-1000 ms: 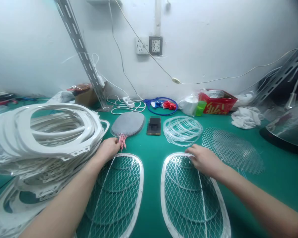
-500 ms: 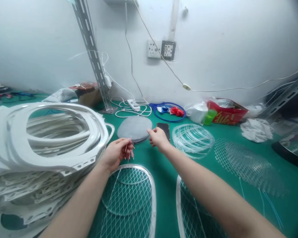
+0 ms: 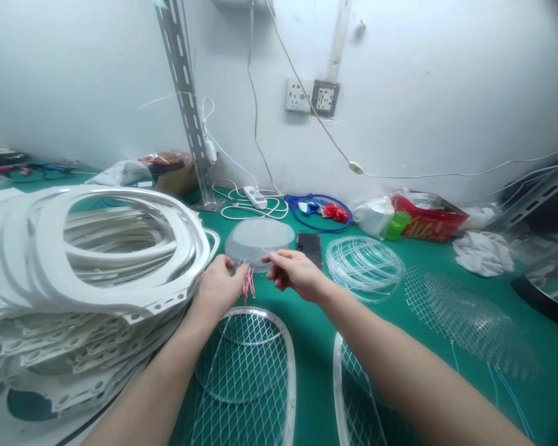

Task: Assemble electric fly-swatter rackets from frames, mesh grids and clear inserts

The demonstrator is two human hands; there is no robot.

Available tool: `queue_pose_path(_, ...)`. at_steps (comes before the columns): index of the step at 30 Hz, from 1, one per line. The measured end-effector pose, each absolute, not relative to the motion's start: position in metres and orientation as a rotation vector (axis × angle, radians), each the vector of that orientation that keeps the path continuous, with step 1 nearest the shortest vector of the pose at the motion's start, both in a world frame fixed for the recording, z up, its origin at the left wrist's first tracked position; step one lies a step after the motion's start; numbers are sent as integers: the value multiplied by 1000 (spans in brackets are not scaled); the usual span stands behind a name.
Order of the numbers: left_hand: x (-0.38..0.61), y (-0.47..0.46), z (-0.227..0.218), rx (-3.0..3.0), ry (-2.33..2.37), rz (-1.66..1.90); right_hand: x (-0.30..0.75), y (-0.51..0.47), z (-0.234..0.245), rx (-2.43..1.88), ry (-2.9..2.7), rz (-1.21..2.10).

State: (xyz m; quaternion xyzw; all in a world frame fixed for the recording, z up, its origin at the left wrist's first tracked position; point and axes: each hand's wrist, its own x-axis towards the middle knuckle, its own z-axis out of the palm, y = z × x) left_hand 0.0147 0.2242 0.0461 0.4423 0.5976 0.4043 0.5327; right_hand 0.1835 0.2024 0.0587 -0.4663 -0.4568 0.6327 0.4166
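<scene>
since a second ago, the right hand (image 3: 294,272) has left the right framed mesh (image 3: 338,387) for the near edge of the grey mesh stack (image 3: 260,233), so both hands now share one spot. its thumb and forefinger nearly meet (whether they pinch anything, i can't tell). half curled, back up, the left hand (image 3: 218,286) has fingertips at the pink wires (image 3: 248,286), hold unclear. the grey mesh stack lies beyond the left framed mesh (image 3: 255,365).

The grey mesh (image 3: 260,233) looks matt metal, rough — the white frames (image 3: 56,248) smooth, glossy plastic — the post (image 3: 186,102) dull metal, the rag (image 3: 483,253) matt cloth.
</scene>
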Motion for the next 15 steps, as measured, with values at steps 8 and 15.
queue_pose_path(8, 55, 253, 53, 654, 1085, 1100, 191, 191, 56, -1254, -1398, 1524)
queue_pose_path(15, 68, 212, 75, 706, 855, 1208, 245, 188, 79, -1263, -870, 1137)
